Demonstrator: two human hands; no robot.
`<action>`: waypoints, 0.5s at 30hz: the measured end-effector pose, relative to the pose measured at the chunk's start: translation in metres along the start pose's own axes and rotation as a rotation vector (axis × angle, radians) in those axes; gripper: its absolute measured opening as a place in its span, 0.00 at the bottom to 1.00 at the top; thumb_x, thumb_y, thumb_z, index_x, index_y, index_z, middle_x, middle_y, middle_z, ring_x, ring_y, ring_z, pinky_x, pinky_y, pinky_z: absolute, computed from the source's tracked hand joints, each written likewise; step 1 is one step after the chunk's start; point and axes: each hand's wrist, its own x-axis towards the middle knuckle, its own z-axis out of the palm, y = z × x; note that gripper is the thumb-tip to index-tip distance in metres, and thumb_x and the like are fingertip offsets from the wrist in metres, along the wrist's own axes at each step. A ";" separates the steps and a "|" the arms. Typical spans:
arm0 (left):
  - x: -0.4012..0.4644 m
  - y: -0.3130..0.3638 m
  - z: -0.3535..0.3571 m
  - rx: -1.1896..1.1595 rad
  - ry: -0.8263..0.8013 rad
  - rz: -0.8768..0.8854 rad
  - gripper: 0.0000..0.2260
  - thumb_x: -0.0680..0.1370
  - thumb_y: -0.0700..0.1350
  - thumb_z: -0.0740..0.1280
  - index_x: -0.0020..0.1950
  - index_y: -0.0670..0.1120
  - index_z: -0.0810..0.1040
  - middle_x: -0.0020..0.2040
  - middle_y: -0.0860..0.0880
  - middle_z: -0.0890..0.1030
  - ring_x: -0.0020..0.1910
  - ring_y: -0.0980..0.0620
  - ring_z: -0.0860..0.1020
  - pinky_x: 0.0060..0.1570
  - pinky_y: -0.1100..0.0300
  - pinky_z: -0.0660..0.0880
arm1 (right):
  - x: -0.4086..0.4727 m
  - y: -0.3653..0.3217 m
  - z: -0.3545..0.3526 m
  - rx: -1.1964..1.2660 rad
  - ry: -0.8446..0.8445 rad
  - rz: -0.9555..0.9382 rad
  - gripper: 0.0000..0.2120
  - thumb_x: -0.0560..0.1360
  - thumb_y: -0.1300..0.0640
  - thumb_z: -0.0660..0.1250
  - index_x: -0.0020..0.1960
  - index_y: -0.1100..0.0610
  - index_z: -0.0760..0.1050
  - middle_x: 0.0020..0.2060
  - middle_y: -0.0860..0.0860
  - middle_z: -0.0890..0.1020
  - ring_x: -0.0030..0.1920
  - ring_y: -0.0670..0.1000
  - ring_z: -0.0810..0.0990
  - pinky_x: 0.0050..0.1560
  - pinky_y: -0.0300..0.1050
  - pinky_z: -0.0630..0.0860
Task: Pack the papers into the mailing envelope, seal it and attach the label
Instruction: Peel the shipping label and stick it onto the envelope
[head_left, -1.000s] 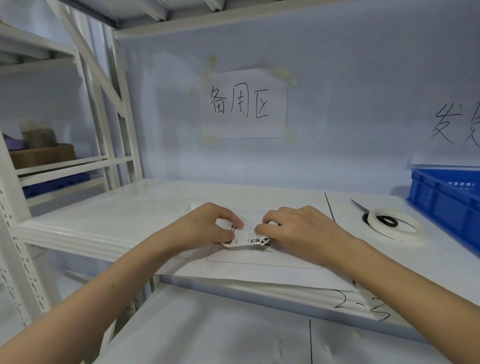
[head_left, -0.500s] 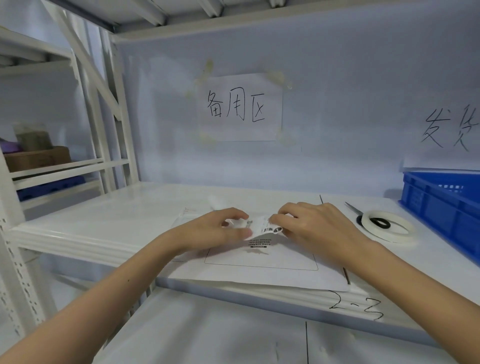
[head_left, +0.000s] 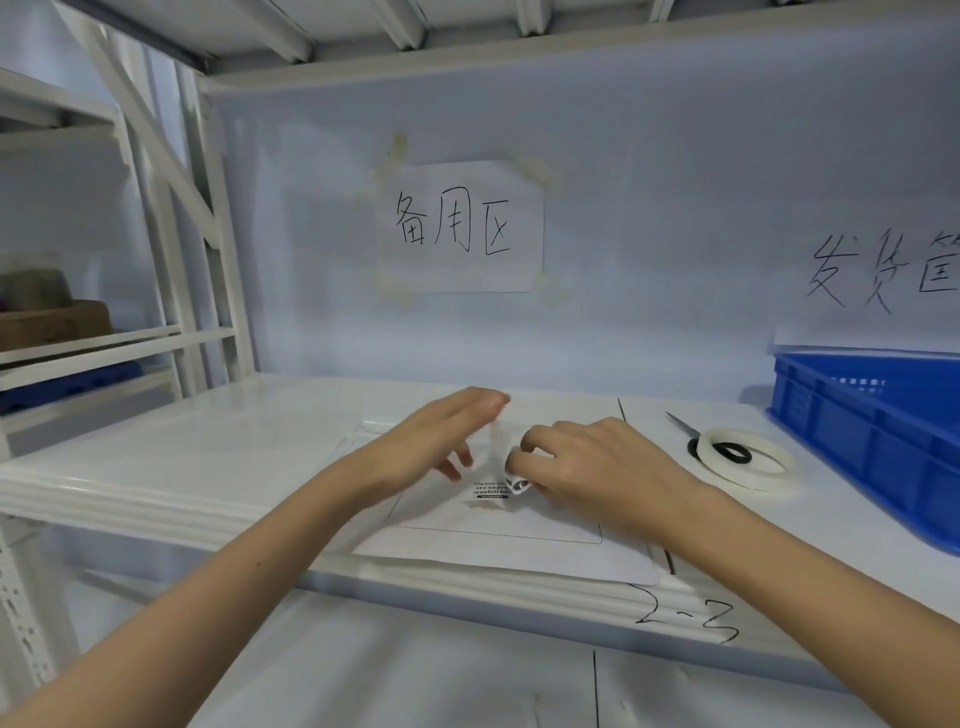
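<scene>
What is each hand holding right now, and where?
Right hand pinches the curled label at its edge; left hand seems to pull a thin backing strip, blurred.

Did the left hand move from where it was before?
Yes. The left hand has lifted up and back toward the wall, away from the printed box on the envelope, pulling a thin strip off the label that the right hand pinches.

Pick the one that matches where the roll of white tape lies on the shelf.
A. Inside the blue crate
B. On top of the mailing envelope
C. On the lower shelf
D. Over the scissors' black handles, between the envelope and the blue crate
D: the roll of white tape lies flat on the shelf, ringing the scissors handles, right of the mailing envelope and left of the blue crate.
</scene>
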 end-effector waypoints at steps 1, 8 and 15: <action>-0.002 0.005 0.002 0.010 -0.075 -0.005 0.23 0.77 0.66 0.56 0.67 0.59 0.75 0.60 0.57 0.78 0.45 0.54 0.77 0.53 0.53 0.79 | 0.004 -0.002 0.000 -0.011 0.003 -0.014 0.09 0.70 0.61 0.67 0.49 0.52 0.76 0.37 0.49 0.79 0.30 0.54 0.77 0.24 0.41 0.55; -0.001 0.001 -0.003 -0.056 -0.041 -0.040 0.15 0.81 0.56 0.61 0.57 0.48 0.82 0.55 0.49 0.82 0.56 0.47 0.80 0.57 0.51 0.80 | 0.017 -0.004 0.004 -0.020 0.018 -0.043 0.15 0.68 0.66 0.69 0.51 0.52 0.74 0.38 0.50 0.80 0.32 0.54 0.79 0.23 0.41 0.56; -0.005 -0.018 -0.019 0.165 0.008 -0.023 0.05 0.78 0.44 0.69 0.47 0.46 0.84 0.49 0.51 0.83 0.45 0.52 0.80 0.48 0.61 0.77 | 0.019 0.001 0.009 -0.038 -0.113 0.012 0.11 0.67 0.63 0.71 0.46 0.51 0.76 0.40 0.49 0.80 0.32 0.54 0.78 0.25 0.42 0.55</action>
